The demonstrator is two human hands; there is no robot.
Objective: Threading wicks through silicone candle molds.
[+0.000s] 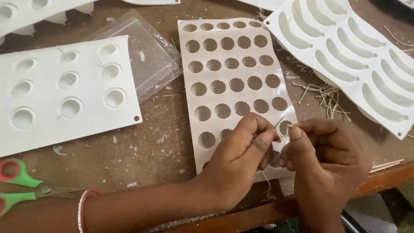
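My left hand (243,155) and my right hand (321,157) meet over the near end of a white silicone mould (233,77) with many small round cavities. The left fingers pinch a thin pale wick string (280,137), whose loose end hangs below the hand (267,183). Between thumb and forefinger the right hand pinches a short thin stick (292,125) touching the string. Both hands hide the mould's nearest cavities. A thin bangle (82,207) circles my left wrist.
A white mould with larger round cavities (64,90) lies at left, partly over a clear zip bag (142,60). A mould with crescent cavities (353,56) lies at right above loose fibre scraps (323,95). Green-and-pink-handled scissors (21,185) rest at bottom left. The brown table edge (388,177) runs near right.
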